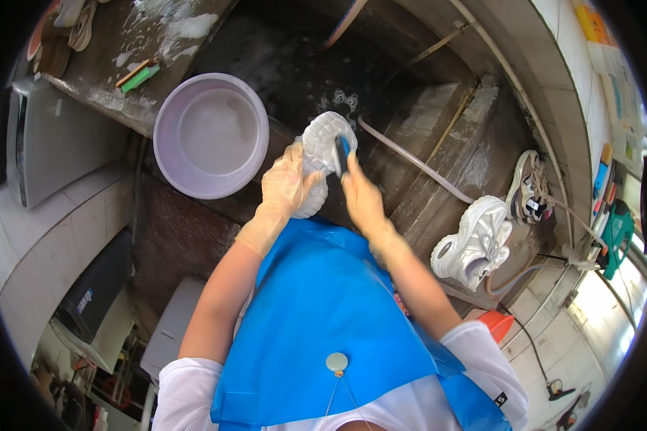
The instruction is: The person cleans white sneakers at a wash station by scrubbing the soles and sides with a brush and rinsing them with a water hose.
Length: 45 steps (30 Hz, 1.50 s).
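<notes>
My left hand, in what looks like a thin see-through glove, is closed around the middle of a white sneaker. Its ridged sole faces up, and one end points away from me over the dark sink. My right hand grips a blue brush against the right side of the sole; the brush is slightly blurred and its bristles are mostly hidden. Another white sneaker rests on the ledge to the right, with a darker patterned sneaker behind it.
A pale purple basin with cloudy water stands left of my hands. Beyond it, a brush with green bristles lies on a foamy slab. A pale hose crosses the sink from the right. More shoes sit at the far left.
</notes>
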Available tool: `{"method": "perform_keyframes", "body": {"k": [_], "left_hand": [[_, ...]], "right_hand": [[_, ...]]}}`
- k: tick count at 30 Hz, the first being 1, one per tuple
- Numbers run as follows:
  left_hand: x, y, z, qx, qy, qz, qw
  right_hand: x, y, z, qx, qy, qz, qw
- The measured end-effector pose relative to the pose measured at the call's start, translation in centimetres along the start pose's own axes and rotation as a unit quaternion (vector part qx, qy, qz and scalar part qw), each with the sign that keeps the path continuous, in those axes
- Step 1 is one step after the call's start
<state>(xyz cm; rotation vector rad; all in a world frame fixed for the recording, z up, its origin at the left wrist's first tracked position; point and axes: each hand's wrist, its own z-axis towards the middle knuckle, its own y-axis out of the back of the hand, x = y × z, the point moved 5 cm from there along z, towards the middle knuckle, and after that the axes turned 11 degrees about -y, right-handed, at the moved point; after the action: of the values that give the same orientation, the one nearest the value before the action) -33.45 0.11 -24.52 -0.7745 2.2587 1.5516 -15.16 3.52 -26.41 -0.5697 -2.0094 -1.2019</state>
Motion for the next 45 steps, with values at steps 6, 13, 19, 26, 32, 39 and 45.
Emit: {"method": "perform_keyframes", "body": {"k": [6,13,19,26,32,39,45], "left_hand": [[0.2,-0.5,-3.1,-0.045,0.084,0.000,0.995],[2.2,-1.9,-3.1,0.009,0.199,-0.164,0.966],[1.5,-2.1,-2.0,0.015,0.183,-0.140,0.973],[1.4,-2.0,-2.7,0.017,0.193,-0.113,0.975],[2.2,-2.2,-2.9,0.021,0.193,-0.126,0.973],[1.6,-1.6,-2.2,0.027,0.175,-0.135,0.975],[2.3,-2.2,-2.6,0.022,0.200,-0.161,0.966]], "right_hand": [[4.0,-1.2,0.2,0.112,-0.011,-0.238,0.965],[1.4,-0.7,-0.3,0.145,0.053,-0.295,0.943],[5.5,-4.8,4.5,0.121,0.057,-0.295,0.946],[1.2,-0.5,-1.1,0.098,0.099,-0.286,0.948],[2.0,-1.7,0.3,0.136,0.086,-0.321,0.933],[4.3,-3.8,5.5,0.096,0.056,-0.258,0.960],[-2.9,0.2,-1.5,0.112,0.047,-0.197,0.973]]}}
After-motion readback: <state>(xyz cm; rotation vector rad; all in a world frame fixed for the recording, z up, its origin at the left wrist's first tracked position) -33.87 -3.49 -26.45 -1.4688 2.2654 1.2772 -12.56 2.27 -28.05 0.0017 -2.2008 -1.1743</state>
